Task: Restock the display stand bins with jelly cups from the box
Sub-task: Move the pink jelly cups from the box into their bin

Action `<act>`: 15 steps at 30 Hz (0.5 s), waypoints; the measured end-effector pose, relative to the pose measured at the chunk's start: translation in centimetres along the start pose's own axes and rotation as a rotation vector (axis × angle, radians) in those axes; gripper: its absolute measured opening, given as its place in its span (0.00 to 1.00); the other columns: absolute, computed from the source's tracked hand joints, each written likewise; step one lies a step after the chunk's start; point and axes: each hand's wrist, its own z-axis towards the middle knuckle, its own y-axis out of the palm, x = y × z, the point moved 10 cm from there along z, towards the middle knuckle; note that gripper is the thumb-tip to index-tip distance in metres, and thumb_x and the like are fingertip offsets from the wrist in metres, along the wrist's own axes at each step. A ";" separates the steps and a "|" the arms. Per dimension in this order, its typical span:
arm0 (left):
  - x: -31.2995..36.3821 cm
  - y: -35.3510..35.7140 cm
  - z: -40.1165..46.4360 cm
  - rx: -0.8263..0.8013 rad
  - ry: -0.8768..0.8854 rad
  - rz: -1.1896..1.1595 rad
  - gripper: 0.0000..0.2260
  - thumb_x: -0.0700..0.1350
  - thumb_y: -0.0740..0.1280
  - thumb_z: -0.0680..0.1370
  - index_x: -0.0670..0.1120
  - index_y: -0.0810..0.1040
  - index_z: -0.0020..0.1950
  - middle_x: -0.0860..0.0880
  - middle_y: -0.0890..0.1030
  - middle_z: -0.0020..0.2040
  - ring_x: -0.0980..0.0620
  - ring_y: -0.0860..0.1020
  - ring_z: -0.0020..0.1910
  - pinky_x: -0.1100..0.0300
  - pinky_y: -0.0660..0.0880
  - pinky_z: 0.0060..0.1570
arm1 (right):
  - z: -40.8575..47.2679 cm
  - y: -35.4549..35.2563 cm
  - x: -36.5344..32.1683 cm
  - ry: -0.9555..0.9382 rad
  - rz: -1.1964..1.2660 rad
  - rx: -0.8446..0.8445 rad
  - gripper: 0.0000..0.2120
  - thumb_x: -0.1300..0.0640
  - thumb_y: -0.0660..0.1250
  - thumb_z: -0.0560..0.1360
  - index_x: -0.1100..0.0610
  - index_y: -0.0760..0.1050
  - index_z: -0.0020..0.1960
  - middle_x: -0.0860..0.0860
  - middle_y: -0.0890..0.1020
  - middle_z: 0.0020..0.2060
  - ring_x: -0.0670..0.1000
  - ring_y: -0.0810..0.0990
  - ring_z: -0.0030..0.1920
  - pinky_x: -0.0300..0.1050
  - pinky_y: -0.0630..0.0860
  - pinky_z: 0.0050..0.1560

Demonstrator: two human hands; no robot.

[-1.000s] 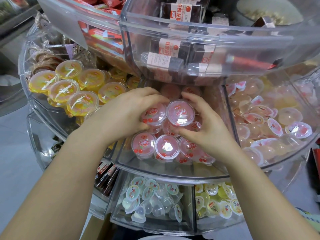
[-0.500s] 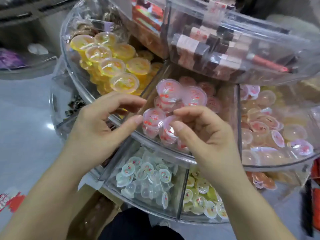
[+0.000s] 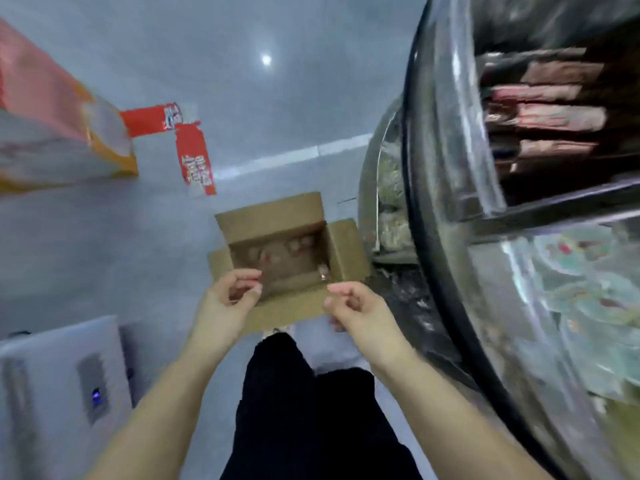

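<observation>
Below, view: the head camera looks steeply down at a pale grey floor (image 3: 242, 98), and the whole picture is smeared by motion.
Box: an open brown cardboard box (image 3: 287, 251) sits on the floor, flaps folded outward, just left of the stand's base.
Jelly cups: a few small pinkish jelly cups (image 3: 294, 245) lie in the bottom of the box, too blurred to count.
Display stand: the round clear-plastic display stand (image 3: 450, 237) fills the right side; its bins hold dark-and-pink wrapped bars above and pale green packets below, details unclear.
Left hand: the bare left hand (image 3: 230, 299) hangs above the box's near-left corner, fingers loosely curled toward the thumb, holding nothing.
Right hand: the bare right hand (image 3: 353, 306) hangs above the near-right flap, fingers curled the same loose way, with nothing in it.
Legs: black trousers (image 3: 304, 410) show between the forearms.
Other: red printed floor stickers (image 3: 194, 154) lie beyond the box; an orange-and-white carton (image 3: 62, 133) stands at far left; a grey device with a blue light (image 3: 69, 375) sits at lower left.
</observation>
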 end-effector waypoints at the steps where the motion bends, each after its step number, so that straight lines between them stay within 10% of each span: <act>1: -3.2 -0.2 1.9 0.011 -0.056 0.009 0.07 0.37 0.65 0.77 0.46 0.78 0.53 0.48 0.79 0.43 0.52 0.76 0.44 0.69 0.71 0.44 | 3.2 0.9 2.1 0.033 -0.027 0.014 0.05 0.63 0.64 0.77 0.55 0.75 0.49 0.50 0.73 0.34 0.47 0.72 0.34 0.33 0.72 0.36; 6: -17.1 2.6 11.4 -0.044 -0.302 0.080 0.11 0.38 0.64 0.77 0.40 0.75 0.59 0.49 0.77 0.42 0.51 0.74 0.40 0.69 0.69 0.35 | 19.4 3.6 11.7 0.111 -0.318 0.089 0.08 0.62 0.68 0.74 0.58 0.74 0.52 0.49 0.74 0.34 0.52 0.75 0.39 0.42 0.72 0.46; 9: -24.1 6.2 17.6 -0.130 -0.431 0.182 0.16 0.39 0.66 0.77 0.40 0.71 0.64 0.45 0.77 0.53 0.45 0.76 0.54 0.59 0.73 0.50 | 27.9 4.8 16.9 0.147 -0.532 0.034 0.16 0.61 0.69 0.73 0.62 0.73 0.60 0.50 0.77 0.39 0.51 0.74 0.45 0.41 0.70 0.50; 15: -29.0 12.2 29.7 -0.133 -0.185 0.676 0.22 0.42 0.65 0.76 0.44 0.66 0.69 0.39 0.68 0.67 0.39 0.67 0.66 0.52 0.65 0.66 | 39.3 3.6 23.3 0.257 -1.077 -0.034 0.27 0.57 0.64 0.75 0.64 0.60 0.70 0.62 0.70 0.67 0.60 0.70 0.66 0.47 0.68 0.63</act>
